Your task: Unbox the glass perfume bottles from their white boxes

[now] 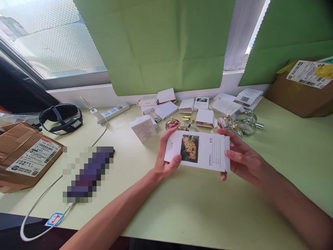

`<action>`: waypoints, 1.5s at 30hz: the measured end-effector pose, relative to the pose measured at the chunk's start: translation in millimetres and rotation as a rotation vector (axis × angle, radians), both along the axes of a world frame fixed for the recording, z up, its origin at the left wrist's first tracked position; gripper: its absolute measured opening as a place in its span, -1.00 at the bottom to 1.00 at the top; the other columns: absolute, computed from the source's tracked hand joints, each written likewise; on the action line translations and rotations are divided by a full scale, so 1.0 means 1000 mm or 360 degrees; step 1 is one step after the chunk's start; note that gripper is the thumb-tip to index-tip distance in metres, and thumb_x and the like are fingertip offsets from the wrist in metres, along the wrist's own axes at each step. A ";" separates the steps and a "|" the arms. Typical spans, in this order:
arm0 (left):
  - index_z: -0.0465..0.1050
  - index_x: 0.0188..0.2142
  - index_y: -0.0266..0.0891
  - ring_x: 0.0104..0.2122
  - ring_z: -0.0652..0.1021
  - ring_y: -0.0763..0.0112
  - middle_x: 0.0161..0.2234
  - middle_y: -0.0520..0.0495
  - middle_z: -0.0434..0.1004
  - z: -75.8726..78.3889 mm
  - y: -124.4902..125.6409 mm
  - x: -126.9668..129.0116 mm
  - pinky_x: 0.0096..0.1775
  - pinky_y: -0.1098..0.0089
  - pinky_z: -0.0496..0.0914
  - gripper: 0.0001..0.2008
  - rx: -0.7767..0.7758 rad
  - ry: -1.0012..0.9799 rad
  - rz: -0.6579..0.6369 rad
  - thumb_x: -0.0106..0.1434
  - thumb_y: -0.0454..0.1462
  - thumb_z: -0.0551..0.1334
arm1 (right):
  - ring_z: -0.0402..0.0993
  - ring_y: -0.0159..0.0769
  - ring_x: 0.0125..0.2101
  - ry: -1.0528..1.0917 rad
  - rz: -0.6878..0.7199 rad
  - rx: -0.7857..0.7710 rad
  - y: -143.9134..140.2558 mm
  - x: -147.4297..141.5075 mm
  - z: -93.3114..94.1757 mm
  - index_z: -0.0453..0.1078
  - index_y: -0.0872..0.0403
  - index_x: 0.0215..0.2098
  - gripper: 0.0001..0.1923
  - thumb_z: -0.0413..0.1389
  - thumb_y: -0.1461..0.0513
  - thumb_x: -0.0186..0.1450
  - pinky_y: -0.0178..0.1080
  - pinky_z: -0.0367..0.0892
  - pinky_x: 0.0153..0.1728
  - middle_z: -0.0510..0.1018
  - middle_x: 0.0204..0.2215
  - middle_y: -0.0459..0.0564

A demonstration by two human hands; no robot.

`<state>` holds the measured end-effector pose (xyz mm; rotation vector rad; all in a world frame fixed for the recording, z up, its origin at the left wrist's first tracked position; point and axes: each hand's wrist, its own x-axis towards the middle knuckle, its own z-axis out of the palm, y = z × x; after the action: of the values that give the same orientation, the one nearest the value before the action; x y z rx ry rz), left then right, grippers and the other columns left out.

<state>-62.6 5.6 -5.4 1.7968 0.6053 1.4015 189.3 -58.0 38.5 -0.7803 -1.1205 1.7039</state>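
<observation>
A white perfume box (204,151) with a picture of orange flowers is held sideways above the table, between both hands. My left hand (168,158) grips its left end, thumb on the front face and fingers behind. At the other end, my right hand (241,158) pinches the edge by a narrow end flap (227,152). Just beyond the box lie round glass perfume bottles (246,123), some partly hidden by it. Gold caps (186,118) are scattered near a small opened white box (205,118).
Several white boxes (166,109) lie along the window wall. On the left are a taped carton (31,156), a black headset (61,119), a power strip (114,111) and a blurred-out phone (91,173) on a white cable (39,201). Another carton (299,93) stands at the right back.
</observation>
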 end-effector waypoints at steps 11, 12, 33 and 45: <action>0.10 0.29 -0.09 0.03 0.44 -0.01 0.12 -0.21 0.31 -0.008 0.005 0.001 0.03 0.02 0.38 -0.26 0.0143 -0.0021 0.0012 0.23 0.10 0.24 | 0.58 -0.23 -0.22 0.0152 0.0091 -0.0025 0.007 0.003 -0.017 0.32 -0.44 0.20 -0.62 0.06 0.06 0.44 0.01 0.68 -0.40 0.50 -0.08 -0.11; 0.09 0.30 -0.11 0.02 0.45 -0.01 0.12 -0.23 0.31 -0.009 0.007 0.001 0.01 0.00 0.40 -0.24 0.0201 -0.0012 0.0007 0.21 0.10 0.25 | 0.58 -0.22 -0.22 0.0119 0.0074 0.0005 0.006 0.002 -0.017 0.32 -0.42 0.20 -0.63 0.06 0.07 0.45 0.02 0.69 -0.41 0.50 -0.09 -0.10; 0.08 0.30 -0.09 0.00 0.45 0.03 0.12 -0.23 0.30 -0.011 0.011 -0.001 -0.03 0.03 0.41 -0.26 0.0196 0.0058 0.0033 0.25 0.14 0.20 | 0.56 -0.19 -0.32 -0.0144 -0.0143 0.0148 0.005 0.004 -0.014 0.35 -0.26 0.23 -0.60 0.06 0.06 0.44 -0.01 0.68 -0.51 0.52 -0.22 -0.05; 0.09 0.30 -0.12 -0.09 0.45 0.12 0.07 -0.22 0.31 -0.009 0.009 0.000 -0.11 0.11 0.42 -0.27 0.0302 0.0116 0.0112 0.27 0.14 0.17 | 0.53 -0.26 -0.40 -0.0189 -0.0328 0.0103 0.003 -0.007 -0.015 0.38 -0.25 0.14 -0.64 0.05 -0.05 0.42 -0.22 0.58 -0.62 0.51 -0.22 -0.07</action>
<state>-62.9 14.3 -14.5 2.0005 0.5951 1.4881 182.7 -55.1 23.7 -0.9331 -1.1283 1.4590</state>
